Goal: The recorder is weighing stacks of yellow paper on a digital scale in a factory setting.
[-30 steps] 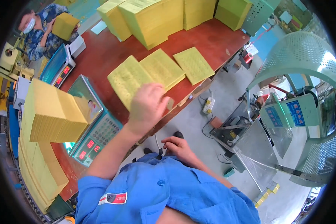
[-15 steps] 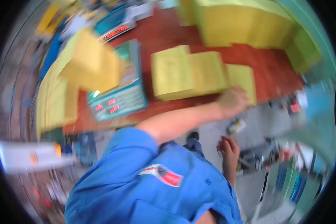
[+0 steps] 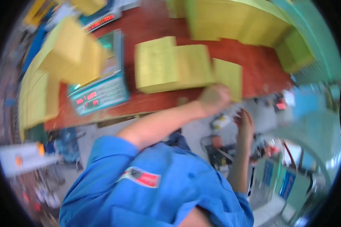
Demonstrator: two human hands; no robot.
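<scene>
My left hand (image 3: 215, 98) reaches across to the front edge of the red table, over the near left corner of a flat yellow piece (image 3: 231, 77). Motion smears its fingers, so I cannot tell whether they grip that piece. Just left of it stand a taller yellow block-like stack (image 3: 157, 62) and a lower yellow block-like stack (image 3: 195, 64), side by side and touching. My right hand (image 3: 245, 121) is raised off the table's front edge, empty, its fingers apart and loosely bent.
A teal scale (image 3: 102, 94) with red digits stands at the left, a tall yellow stack (image 3: 66, 49) on or against it. More yellow stacks (image 3: 235, 22) line the back right of the red table (image 3: 155, 22). Another red display (image 3: 100, 22) sits behind the scale. Green cabinets (image 3: 278, 178) are at lower right.
My right hand has risen toward the table edge. My left hand has shifted slightly left along the yellow piece. The whole view has swung, so the table things appear further left.
</scene>
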